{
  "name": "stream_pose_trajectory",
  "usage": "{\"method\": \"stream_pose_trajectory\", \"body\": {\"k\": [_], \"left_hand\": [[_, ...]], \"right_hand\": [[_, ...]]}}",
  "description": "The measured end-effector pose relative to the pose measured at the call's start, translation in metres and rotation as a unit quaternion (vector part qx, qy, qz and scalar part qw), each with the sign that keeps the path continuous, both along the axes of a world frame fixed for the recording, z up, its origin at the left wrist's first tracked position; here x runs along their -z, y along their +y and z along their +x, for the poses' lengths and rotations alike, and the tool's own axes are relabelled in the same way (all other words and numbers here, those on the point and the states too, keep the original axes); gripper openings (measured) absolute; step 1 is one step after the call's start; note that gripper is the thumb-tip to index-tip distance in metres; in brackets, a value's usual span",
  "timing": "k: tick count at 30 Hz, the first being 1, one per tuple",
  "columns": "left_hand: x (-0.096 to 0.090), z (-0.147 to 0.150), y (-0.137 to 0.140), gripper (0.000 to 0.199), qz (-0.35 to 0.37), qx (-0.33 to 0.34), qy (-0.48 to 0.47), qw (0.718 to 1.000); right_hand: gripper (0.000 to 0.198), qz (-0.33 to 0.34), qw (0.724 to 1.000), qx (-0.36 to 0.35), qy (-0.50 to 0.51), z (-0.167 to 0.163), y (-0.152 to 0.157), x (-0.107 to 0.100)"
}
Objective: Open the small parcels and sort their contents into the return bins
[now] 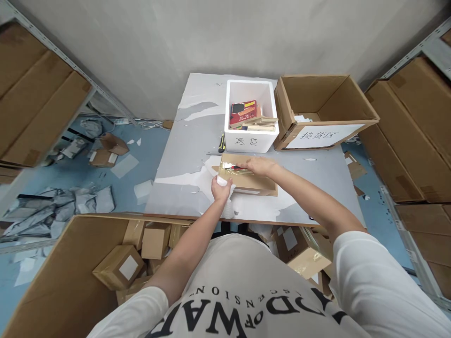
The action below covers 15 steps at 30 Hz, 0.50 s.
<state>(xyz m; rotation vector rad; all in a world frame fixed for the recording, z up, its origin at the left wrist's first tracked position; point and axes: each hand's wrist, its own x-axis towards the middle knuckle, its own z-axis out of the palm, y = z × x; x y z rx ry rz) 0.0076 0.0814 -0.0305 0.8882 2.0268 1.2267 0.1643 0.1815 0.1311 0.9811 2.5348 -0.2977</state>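
Slip risk: cutter working close to your bracing fingers

Far left, below the table: large carton of packed boxes.

Your left hand is closed round the near-left corner of the cardboard box, white wrap hanging beneath it. If that wrap slides under your fingers, your brace could go and the box could turn.

Behind it, a yellow-and-black cutter lies loose beside the foam bin; a shoved box could knock it.

Box sits on the table, in front of the foam bin, near the front edge. Your right hand is narrow around a red tool, laid over the shiny tape. Blade too small to make out. Its end points left; if the tape gives suddenly, your force could carry it toward your left thumb. Pressing deep could mark the contents.

Right again: white foam bin of books, then the brown carton; your forearm crosses in front of both.
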Motion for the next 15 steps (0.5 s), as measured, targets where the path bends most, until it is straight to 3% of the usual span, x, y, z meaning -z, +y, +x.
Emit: {"method": "stream_pose_trajectory", "body": {"k": [6,15], "left_hand": [[-0.003,0.001,0.0,0.063,-0.014,-0.003,0.003,1.0],[-0.003,0.003,-0.002,0.066,-0.03,-0.011,0.01,0.999]], "right_hand": [[0.056,0.017,1.0,0.005,-0.005,0.02,0.006,0.009],[0.061,0.03,0.998,0.038,-0.036,0.075,-0.006,0.022]]}}
